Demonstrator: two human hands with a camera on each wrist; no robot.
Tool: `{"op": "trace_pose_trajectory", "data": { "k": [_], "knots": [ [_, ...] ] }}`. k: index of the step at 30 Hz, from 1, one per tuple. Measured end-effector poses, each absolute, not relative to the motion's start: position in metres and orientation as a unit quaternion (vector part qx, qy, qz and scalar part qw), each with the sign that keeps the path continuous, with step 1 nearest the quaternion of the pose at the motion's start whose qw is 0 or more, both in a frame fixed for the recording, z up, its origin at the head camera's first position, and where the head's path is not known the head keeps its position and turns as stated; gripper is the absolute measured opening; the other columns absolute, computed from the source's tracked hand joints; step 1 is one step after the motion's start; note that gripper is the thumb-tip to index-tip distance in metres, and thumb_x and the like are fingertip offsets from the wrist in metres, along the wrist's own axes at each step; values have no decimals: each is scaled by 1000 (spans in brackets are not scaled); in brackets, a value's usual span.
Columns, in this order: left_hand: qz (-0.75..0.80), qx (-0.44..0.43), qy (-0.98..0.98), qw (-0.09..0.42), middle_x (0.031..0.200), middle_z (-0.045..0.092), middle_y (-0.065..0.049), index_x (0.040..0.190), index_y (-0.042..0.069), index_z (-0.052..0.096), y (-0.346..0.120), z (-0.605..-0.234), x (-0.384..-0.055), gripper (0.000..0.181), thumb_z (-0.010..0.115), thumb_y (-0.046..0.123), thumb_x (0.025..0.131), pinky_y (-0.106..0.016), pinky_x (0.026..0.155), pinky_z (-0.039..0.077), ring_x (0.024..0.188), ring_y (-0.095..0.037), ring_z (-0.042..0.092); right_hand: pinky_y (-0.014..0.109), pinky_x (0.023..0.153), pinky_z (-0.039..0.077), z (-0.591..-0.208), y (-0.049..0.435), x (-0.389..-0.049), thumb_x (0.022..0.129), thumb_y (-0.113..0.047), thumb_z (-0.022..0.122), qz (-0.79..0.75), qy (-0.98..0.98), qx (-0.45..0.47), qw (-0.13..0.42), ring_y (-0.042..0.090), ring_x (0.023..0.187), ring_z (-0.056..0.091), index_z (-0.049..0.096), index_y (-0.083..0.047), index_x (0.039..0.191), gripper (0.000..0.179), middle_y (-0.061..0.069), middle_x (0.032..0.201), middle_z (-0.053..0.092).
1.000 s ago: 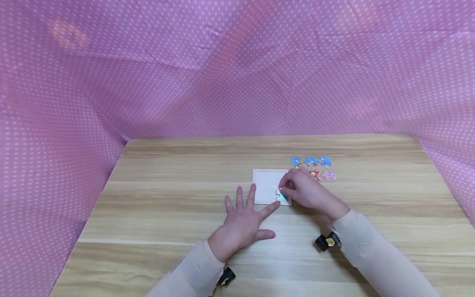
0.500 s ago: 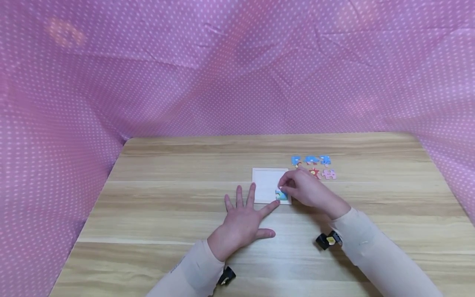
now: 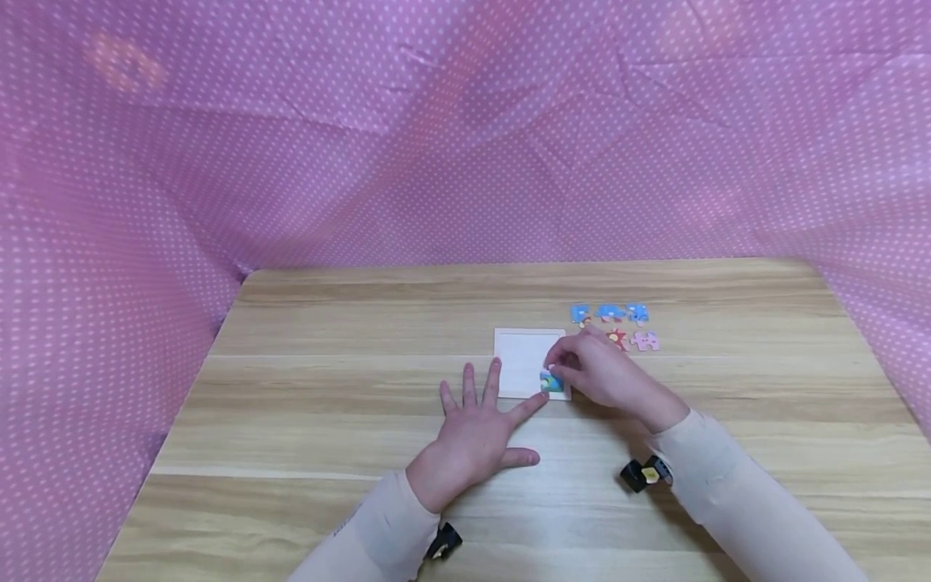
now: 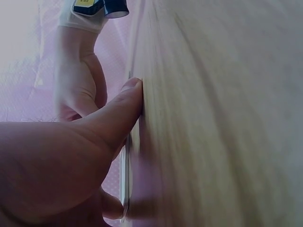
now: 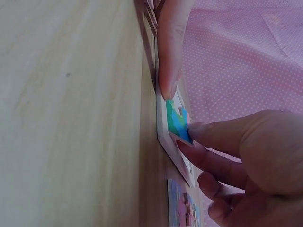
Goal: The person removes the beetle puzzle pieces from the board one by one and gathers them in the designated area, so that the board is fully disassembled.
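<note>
A blue-and-green jigsaw piece (image 5: 177, 124) is pinched between the thumb and fingers of my right hand (image 3: 600, 373). It sits at the near right corner of a shallow white puzzle tray (image 3: 520, 354), and in the right wrist view its gripped edge looks slightly raised. My left hand (image 3: 471, 443) lies spread, fingers straight, just in front of the tray. One left fingertip (image 5: 168, 90) touches the tray's near border beside the piece; another reaches its left edge. In the left wrist view the left thumb (image 4: 120, 106) rests on the table.
Beyond my right hand lie several loose jigsaw pieces, among them a blue one (image 3: 610, 312), a red sun piece (image 3: 617, 339) and a pink one (image 3: 645, 341). My right hand partly covers this group. Pink dotted cloth (image 3: 465, 162) hangs behind the wooden table (image 3: 327, 323).
The jigsaw piece has tilted slightly in my right fingers; its glare has gone and its blue and green now show. My left hand has stayed in place.
</note>
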State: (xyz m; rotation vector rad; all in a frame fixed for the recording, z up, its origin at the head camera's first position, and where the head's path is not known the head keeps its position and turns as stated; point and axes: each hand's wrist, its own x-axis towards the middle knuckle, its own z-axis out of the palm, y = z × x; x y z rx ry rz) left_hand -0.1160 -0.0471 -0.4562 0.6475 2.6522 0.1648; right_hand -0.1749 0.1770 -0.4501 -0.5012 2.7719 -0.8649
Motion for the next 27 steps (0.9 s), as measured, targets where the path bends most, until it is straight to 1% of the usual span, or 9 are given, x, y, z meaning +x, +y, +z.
{"op": "trace_pose_trajectory", "data": {
  "k": [2,4,8,9,10,14,16,21,27],
  "knots": [
    [59,231,950,203,181,0,-26,166,58,27,-47,-456,-116,81,63,74,95,-90,118,15,160,-67,5,37,85,46,-450,178,-174,102,-11,74,-295,935,-173,94,19,93,55,81,-15,105,8,-4,92,75],
    [58,231,950,202,181,0,-26,166,58,27,-46,-456,-116,81,63,74,95,-90,118,15,160,-67,5,41,89,45,-450,178,-174,102,-11,75,-303,932,-176,92,17,90,58,80,-16,105,7,-5,91,75],
    [57,231,950,202,181,1,-26,166,58,27,-46,-456,-116,81,63,74,95,-90,119,16,160,-67,6,48,98,39,-450,181,-174,102,-12,75,-326,924,-176,97,14,87,62,80,-16,104,7,-6,91,75],
    [58,232,950,201,181,1,-27,166,58,27,-47,-455,-115,81,63,74,95,-90,119,16,159,-67,6,47,98,38,-450,181,-174,102,-12,75,-331,922,-174,100,14,88,63,80,-16,105,7,-6,92,75],
    [57,232,950,201,181,1,-27,166,58,27,-47,-455,-115,81,63,74,95,-89,119,16,159,-67,6,46,98,40,-450,182,-174,102,-12,74,-336,920,-173,102,14,88,63,79,-16,105,7,-5,92,75],
    [55,232,951,195,180,2,-27,166,58,27,-47,-455,-114,82,63,74,94,-89,119,17,159,-67,8,37,90,51,-450,183,-173,103,-11,73,-350,915,-169,111,15,89,64,79,-14,107,8,-2,97,75],
    [53,233,952,192,180,3,-27,166,57,28,-47,-456,-113,82,64,75,94,-89,118,18,159,-67,8,35,86,55,-450,184,-172,104,-11,71,-357,912,-167,112,16,90,64,78,-13,109,8,0,98,75],
    [50,234,953,188,180,3,-28,166,57,28,-47,-457,-113,82,63,75,94,-89,118,18,159,-68,9,36,84,56,-449,188,-171,105,-11,69,-368,911,-155,103,18,91,64,77,-13,112,10,3,101,73],
    [48,231,953,191,180,3,-27,166,58,28,-46,-456,-113,82,63,75,94,-89,119,18,160,-67,8,38,88,56,-447,192,-169,105,-10,70,-377,909,-149,92,19,96,65,77,-13,113,11,3,103,74]
  ]
}}
